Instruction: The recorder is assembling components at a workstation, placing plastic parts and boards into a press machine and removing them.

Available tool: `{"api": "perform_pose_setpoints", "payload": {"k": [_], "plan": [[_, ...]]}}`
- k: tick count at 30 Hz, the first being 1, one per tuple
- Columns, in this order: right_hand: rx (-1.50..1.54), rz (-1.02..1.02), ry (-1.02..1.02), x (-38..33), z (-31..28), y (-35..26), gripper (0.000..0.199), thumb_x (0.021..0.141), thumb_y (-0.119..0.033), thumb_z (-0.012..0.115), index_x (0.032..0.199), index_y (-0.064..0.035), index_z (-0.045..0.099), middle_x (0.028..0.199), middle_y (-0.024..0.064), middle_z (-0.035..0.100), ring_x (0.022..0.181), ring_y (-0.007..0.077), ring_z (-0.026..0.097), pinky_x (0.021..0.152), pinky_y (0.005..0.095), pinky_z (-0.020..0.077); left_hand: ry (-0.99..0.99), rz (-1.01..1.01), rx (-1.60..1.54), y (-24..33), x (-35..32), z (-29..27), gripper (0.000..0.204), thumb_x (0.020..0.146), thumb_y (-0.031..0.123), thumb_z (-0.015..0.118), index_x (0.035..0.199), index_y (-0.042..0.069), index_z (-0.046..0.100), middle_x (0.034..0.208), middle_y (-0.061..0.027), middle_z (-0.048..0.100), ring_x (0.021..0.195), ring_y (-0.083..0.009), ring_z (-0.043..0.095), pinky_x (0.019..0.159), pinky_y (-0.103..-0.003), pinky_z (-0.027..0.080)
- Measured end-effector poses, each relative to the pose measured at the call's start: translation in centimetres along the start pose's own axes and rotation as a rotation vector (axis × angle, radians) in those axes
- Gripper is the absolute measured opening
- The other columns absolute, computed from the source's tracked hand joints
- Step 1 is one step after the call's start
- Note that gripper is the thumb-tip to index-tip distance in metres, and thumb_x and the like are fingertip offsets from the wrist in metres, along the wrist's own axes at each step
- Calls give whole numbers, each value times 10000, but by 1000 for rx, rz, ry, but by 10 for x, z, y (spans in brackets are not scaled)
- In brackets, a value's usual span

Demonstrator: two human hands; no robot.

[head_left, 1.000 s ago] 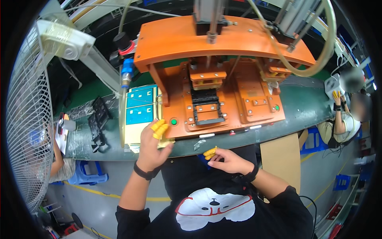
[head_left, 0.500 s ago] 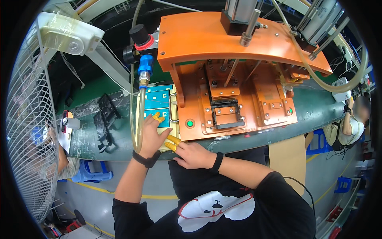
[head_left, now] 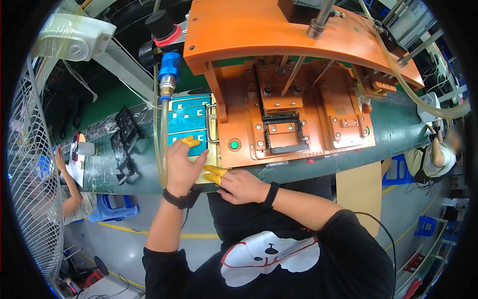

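Flat on a pale yellow board (head_left: 213, 134) lies a blue sheet (head_left: 186, 122) with small light cut-outs and thin dividing lines. My left hand (head_left: 180, 167) rests over the near part of this sheet. Yellow finger cots cover its fingertips, which touch the blue surface, and its thumb stands apart. My right hand (head_left: 243, 185) reaches in from the right to the near end of the board. Two of its fingers, also in yellow cots, are stretched out beside the left thumb. Nothing shows in either hand, though the undersides of the fingers are hidden.
Right of the board stands an orange press (head_left: 294, 149) with a metal handle (head_left: 211, 123) at its left side. A clear hose (head_left: 163, 144) hangs by my left wrist. Black plastic parts (head_left: 124, 144) lie on the green table (head_left: 149, 172). A fan guard (head_left: 42, 199) is farther left. Co-workers sit at both sides.
The whole scene has shifted slightly up and left in the view. My hands stay at nearly the same place on the board. At the left, a co-worker's hand has come into sight.
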State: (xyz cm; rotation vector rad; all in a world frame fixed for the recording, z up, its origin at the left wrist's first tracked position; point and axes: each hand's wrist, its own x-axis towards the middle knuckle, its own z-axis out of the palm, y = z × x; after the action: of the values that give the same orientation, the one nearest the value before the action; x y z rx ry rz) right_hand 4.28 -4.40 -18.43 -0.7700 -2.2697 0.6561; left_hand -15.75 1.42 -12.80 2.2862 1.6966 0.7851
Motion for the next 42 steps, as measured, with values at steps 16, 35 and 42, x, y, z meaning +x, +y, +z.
{"api": "perform_pose_setpoints", "payload": {"k": [16,35,42], "plan": [[-12,-14,-8,-9,6,7,535,856,-237,682,1334,-44,540,1336,180,575,898,335,667,796,423,559,-17,243,-79,-12,3,-17,394,691,175,876,1021,33,715,1120,-182,704,1143,-403,635,971,-459,502],[-5,11,-104,-10,7,7,569,864,-231,675,1379,-52,512,1435,183,516,1032,331,639,851,429,549,276,-384,-29,-137,29,-52,209,885,204,719,954,7,734,855,-189,727,755,-340,704,695,-392,535],[-31,-29,-4,-24,-44,-35,556,864,-221,686,1383,-100,528,1426,193,522,907,326,664,768,419,565,486,-242,-38,-145,-8,-141,265,987,161,655,1185,-16,650,930,-62,695,794,-103,606,722,-253,484]]}}
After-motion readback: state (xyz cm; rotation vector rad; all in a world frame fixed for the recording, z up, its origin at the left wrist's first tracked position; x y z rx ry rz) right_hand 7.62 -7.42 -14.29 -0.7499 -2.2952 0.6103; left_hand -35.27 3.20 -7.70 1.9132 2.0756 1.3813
